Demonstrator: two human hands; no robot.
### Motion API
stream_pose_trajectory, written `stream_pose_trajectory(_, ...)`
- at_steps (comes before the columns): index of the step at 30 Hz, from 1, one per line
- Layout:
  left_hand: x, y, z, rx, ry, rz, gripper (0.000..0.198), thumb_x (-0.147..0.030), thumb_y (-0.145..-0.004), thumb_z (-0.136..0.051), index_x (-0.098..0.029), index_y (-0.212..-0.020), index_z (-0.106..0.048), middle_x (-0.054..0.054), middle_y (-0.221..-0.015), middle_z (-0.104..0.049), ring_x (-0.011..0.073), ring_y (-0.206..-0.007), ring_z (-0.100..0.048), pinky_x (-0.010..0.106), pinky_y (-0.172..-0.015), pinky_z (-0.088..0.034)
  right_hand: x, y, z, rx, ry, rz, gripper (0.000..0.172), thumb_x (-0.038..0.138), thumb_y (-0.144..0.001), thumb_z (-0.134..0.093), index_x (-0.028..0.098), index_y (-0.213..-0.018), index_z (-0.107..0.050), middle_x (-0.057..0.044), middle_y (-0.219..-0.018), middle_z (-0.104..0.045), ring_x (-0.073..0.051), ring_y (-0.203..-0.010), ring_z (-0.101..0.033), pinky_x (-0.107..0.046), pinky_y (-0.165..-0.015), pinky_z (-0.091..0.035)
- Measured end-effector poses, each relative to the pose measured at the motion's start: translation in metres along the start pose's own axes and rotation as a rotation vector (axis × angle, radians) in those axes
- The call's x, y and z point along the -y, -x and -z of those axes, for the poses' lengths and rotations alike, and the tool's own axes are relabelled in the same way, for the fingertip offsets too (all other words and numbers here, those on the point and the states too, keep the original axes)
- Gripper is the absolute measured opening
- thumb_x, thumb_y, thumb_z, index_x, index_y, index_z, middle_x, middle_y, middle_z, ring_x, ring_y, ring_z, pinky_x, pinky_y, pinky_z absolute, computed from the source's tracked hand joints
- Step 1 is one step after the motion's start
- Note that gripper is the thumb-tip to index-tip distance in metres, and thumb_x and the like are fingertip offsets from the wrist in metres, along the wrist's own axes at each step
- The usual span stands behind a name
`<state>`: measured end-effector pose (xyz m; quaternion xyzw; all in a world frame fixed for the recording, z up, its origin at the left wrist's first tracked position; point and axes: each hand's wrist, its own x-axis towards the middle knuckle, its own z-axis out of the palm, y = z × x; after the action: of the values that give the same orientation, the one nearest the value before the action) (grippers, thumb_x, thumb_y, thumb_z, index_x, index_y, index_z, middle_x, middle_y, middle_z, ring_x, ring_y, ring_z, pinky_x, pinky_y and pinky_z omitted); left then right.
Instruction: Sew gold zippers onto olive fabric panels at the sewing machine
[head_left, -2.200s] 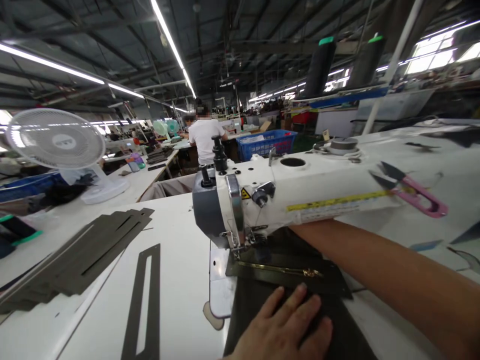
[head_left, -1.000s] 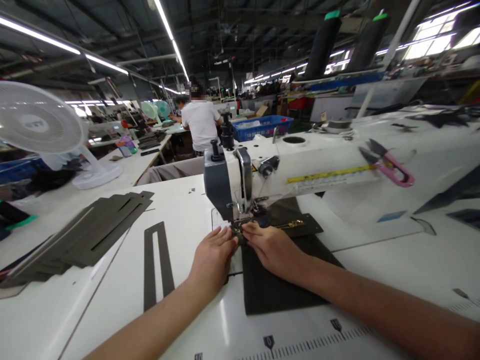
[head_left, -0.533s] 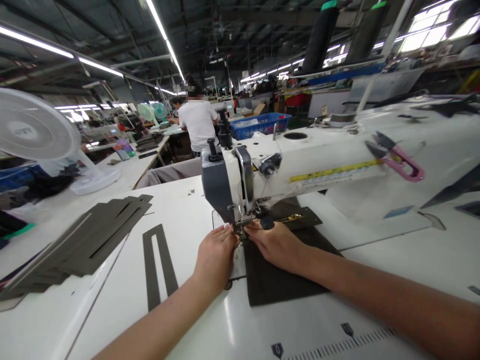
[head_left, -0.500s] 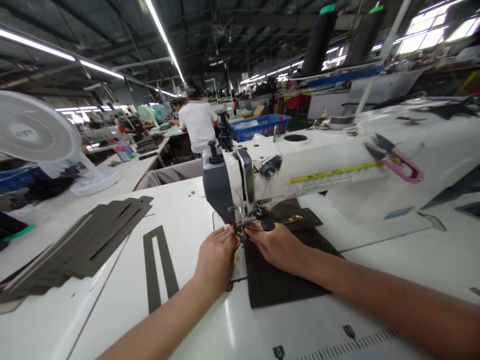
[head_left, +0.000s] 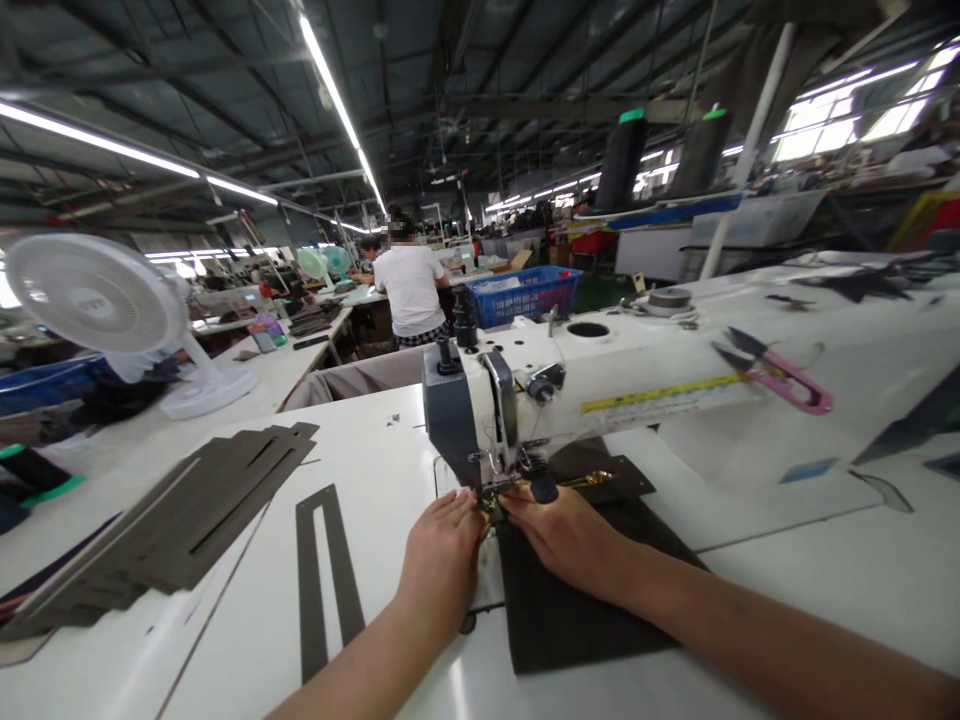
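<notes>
Under right hand, keep cloth flat; beside left hand, mind presser foot; cannot tell either grip.

Just nearer you than the white fan, to its left, you have a dark green-rimmed spool. Beyond the fan and to its right, you see two small green fans, then a person in a white shirt, and, farthest right of it, a blue basket.
</notes>
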<state>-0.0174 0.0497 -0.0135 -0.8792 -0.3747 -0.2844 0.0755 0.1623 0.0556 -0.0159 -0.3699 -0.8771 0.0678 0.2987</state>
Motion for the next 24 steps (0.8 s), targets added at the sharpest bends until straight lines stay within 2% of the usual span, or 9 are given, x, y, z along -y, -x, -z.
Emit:
stream_pose_trajectory(5,0.0011,0.0012,-0.0022,-0.013,0.010,0.020,0.017,-0.007,-0.082,-0.046,-0.015,-0.085,-0.061,0.009,-0.095,-0.068,0.0205,-0.092,-0.064,0.038,-0.087,-0.050,0.0007,-0.0023,0.0002,-0.030,-0.040,0.031,0.029,0.008,-0.084,-0.035,0.015,-0.099,-0.059,-0.009,-0.099,-0.064,-0.018,-0.097,-0.058,-0.030,-0.086,-0.046)
stream_pose_trajectory(14,0.0017,-0.0027,0.0014,-0.021,0.003,-0.027,0.017,-0.007,-0.080,-0.045,-0.016,-0.084,-0.059,0.009,-0.091,-0.069,0.0207,-0.086,-0.065,0.038,-0.083,-0.052,-0.0010,-0.0029,-0.0020,-0.012,0.004,0.022,0.027,0.007,-0.082,-0.036,0.014,-0.093,-0.060,-0.010,-0.091,-0.065,-0.020,-0.093,-0.060,-0.031,-0.084,-0.046)
stream_pose_trajectory(24,-0.0006,-0.0004,0.0044,-0.064,-0.033,-0.084,0.020,-0.009,-0.083,-0.041,-0.017,-0.086,-0.059,0.009,-0.092,-0.069,0.0206,-0.084,-0.066,0.038,-0.080,-0.054,0.0031,0.0012,0.0001,-0.056,-0.017,0.042,0.029,0.006,-0.082,-0.037,0.013,-0.095,-0.061,-0.010,-0.094,-0.065,-0.019,-0.091,-0.059,-0.031,-0.083,-0.046)
